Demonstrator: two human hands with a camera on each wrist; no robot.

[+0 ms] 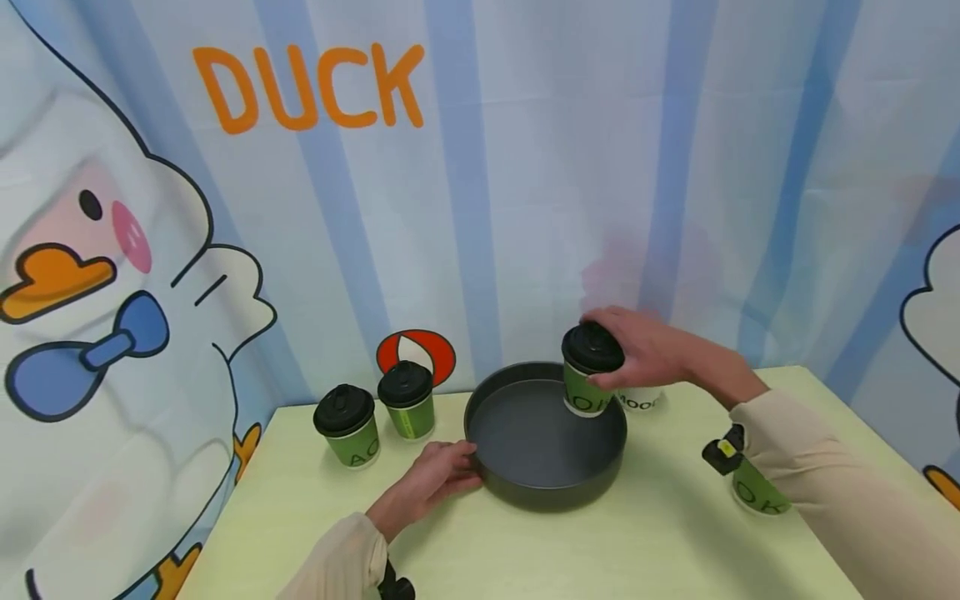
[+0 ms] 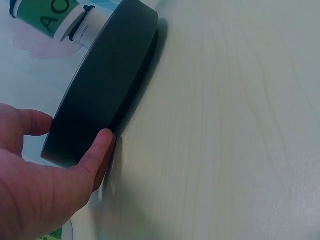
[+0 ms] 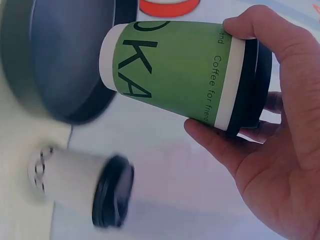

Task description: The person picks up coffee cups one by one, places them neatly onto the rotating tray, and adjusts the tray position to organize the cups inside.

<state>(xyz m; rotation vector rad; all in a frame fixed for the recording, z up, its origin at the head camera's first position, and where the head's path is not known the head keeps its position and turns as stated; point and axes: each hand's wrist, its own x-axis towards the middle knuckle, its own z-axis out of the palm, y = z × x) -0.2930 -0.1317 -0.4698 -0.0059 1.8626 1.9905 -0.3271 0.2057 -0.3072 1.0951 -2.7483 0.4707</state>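
Note:
My right hand grips a green paper coffee cup by its upper part, just below the black lid. In the head view that cup hangs upright over the right side of a round dark grey baking pan. A gap shows between the cup's base and the pan in the right wrist view. At the pan's left edge, my left hand holds the side wall, its thumb by the rim and its fingers low on the wall. Nothing is visible inside the pan; the cup hides part of it.
Two green lidded cups stand left of the pan. A white cup with a black lid stands behind it, right. Another green cup is partly hidden by the right sleeve. A duck-printed curtain hangs behind the table.

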